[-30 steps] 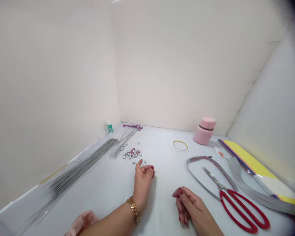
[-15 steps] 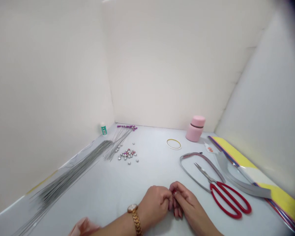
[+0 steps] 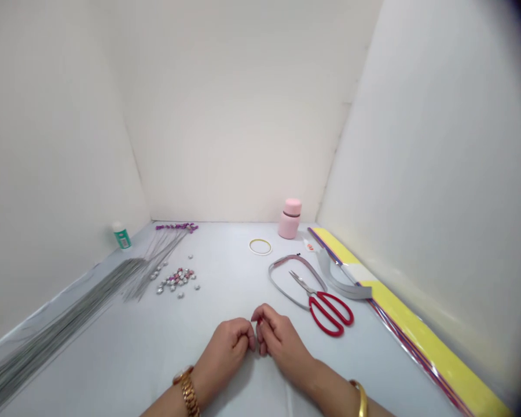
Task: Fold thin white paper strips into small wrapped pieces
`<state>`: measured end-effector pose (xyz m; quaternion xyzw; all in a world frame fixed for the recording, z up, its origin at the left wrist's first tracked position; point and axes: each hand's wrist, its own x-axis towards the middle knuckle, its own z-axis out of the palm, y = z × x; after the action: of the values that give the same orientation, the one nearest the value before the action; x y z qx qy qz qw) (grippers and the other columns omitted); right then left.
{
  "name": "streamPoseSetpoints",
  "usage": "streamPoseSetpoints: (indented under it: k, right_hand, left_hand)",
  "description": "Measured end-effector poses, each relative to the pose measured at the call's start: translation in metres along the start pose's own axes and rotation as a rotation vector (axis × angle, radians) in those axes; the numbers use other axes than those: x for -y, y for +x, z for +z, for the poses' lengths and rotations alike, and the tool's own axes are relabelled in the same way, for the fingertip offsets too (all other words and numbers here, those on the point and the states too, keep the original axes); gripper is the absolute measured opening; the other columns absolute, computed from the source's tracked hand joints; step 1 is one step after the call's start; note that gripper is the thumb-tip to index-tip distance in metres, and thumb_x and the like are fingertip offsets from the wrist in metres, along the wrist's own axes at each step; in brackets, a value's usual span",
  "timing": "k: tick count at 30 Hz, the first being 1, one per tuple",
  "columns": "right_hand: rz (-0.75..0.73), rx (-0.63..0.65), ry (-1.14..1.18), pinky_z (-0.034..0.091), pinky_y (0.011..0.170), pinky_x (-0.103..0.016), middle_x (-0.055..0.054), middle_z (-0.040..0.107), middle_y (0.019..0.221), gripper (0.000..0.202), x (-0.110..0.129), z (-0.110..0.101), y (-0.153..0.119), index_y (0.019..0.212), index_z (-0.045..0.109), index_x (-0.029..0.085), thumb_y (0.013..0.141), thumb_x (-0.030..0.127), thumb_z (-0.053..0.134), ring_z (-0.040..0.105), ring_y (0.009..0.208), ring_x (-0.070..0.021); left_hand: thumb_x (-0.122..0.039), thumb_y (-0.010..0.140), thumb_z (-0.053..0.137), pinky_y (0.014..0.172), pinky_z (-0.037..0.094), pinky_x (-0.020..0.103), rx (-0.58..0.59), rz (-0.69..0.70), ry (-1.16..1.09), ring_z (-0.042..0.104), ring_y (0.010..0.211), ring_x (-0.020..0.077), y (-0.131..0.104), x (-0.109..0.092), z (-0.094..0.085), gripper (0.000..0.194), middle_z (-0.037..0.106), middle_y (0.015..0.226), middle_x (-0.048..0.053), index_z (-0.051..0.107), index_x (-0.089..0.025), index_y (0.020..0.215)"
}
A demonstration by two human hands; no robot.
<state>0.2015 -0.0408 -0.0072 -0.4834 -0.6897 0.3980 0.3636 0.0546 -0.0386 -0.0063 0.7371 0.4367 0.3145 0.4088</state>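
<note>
My left hand, with a gold watch at its wrist, is closed with its fingers curled in near the middle front of the table. Facing it, my right hand has its thumb and fingers pinched together, a gold bangle lower on that arm. The fingertips of both hands almost meet. Whatever lies between them is hidden or too small to name. Scissors with red handles rest just beyond my right hand, partly over a loop of grey strip. Further left sits a pile of small silver and pink star-shaped pieces.
A bundle of thin grey wires runs along the left; purple-tipped wires lie behind it. A green-and-white bottle stands by the left wall, a pink flask at the back. A ring-shaped roll and yellow wrapped sheets lie rightward.
The whole view has swung to the right, so the table items appear further left. Both hands stay close together, fingers curled; a small gap now shows between them.
</note>
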Motion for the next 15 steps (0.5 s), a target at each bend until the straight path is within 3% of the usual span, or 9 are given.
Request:
streamPoseSetpoints:
  k: [3, 9, 15]
  right_hand:
    - [-0.082, -0.112, -0.177, 0.039, 0.058, -0.025, 0.002, 0.052, 0.062, 0.015, 0.0, -0.015, 0.004, 0.09, 0.052, 0.02, 0.083, 0.019, 0.039, 0.05, 0.058, -0.0138]
    - [-0.107, -0.298, -0.477, 0.037, 0.065, -0.03, -0.004, 0.058, 0.077, 0.019, -0.015, -0.048, 0.02, 0.085, 0.054, 0.019, 0.081, 0.013, 0.037, 0.053, 0.07, -0.0196]
    - [-0.118, -0.375, -0.676, 0.039, 0.07, -0.033, -0.008, 0.057, 0.086, 0.015, -0.026, -0.056, 0.028, 0.085, 0.054, 0.019, 0.077, 0.011, 0.043, 0.051, 0.084, -0.0244]
  left_hand:
    - [-0.005, 0.062, 0.033, 0.063, 0.039, 0.023, -0.018, -0.017, 0.043, 0.051, 0.06, 0.0141, 0.0, -0.001, -0.002, 0.027, 0.056, 0.058, -0.002, 0.056, -0.018, 0.056]
    - [-0.005, 0.062, 0.032, 0.062, 0.039, 0.023, -0.006, -0.053, 0.052, 0.051, 0.061, 0.0141, 0.001, -0.004, -0.004, 0.028, 0.056, 0.059, -0.002, 0.057, -0.018, 0.058]
    - [-0.006, 0.061, 0.032, 0.059, 0.038, 0.022, -0.005, -0.086, 0.034, 0.05, 0.059, 0.014, 0.003, -0.004, -0.005, 0.028, 0.054, 0.056, -0.002, 0.057, -0.017, 0.058]
